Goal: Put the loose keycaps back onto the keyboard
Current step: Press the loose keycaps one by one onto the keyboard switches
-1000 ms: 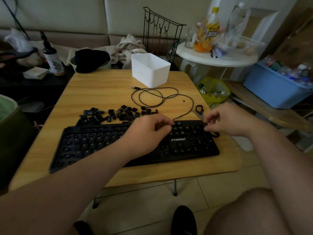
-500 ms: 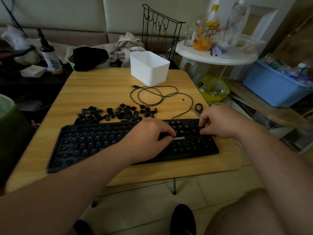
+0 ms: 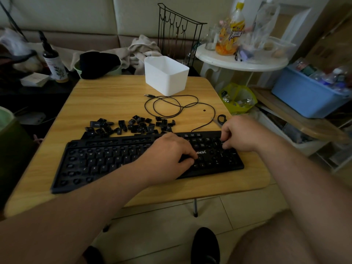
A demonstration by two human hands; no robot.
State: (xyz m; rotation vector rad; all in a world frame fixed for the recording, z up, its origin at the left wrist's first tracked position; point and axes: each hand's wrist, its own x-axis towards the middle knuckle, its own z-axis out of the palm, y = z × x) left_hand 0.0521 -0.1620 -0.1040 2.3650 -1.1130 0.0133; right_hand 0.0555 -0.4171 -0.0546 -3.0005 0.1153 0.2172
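Wooden tabletop (image 3: 114,96) carries a black keyboard (image 3: 106,161) along its near edge. Left hand (image 3: 167,153) and right hand (image 3: 240,134), fingers curled, press its right-end keys; whether either pinches anything is unclear. Loose keycaps (image 3: 133,125) lie just behind, white box (image 3: 165,76) at the far edge.

White bin (image 3: 166,75) on wooden table (image 3: 106,103), scissors (image 3: 221,119), blue crate (image 3: 306,96), orange bottle (image 3: 231,33)

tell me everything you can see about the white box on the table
The white box looks like smooth matte plastic: rectangular, open-topped, with walls tapering slightly toward the base. It stands upright near the far edge of the wooden table, turned at an angle. What it holds, if anything, is hidden. The black cable lies coiled just in front; whether it touches is unclear. Neither hand is near.
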